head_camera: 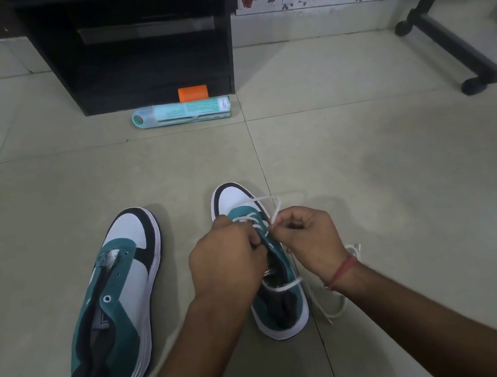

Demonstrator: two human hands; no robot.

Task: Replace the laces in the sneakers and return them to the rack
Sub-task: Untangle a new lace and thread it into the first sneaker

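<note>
My forearms reach in from the near edge, and both hands work over the right sneaker (275, 279), which sits on the floor (399, 201) in front of me with its toe pointing away. My left hand (227, 259) is closed on the left edge of the shoe's lacing area; I think it is steadying the shoe and perhaps pinching the lace there, though my knuckles hide the fingertips. My right hand (309, 237) is closed on the white lace (278, 208), pinching it between finger and thumb so I can draw it up through an eyelet. A loop of that lace arcs out beyond the toe, and the loose remainder trails on the floor just to the right of the heel, under my right wrist. Only the front eyelets look threaded, so I judge this shoe is early in its lacing.

To the left, near but apart, the left sneaker (120, 301) lies tilted with its eyelets bare and its tongue slack; it waits its turn, within easy reach.

Farther off on the floor lies a pale green tube (181, 112) on its side, with an orange roll (193, 93) just behind it. Behind those stands the black rack (129, 46), its lower shelves dark and open, where both shoes must go once laced.
</note>
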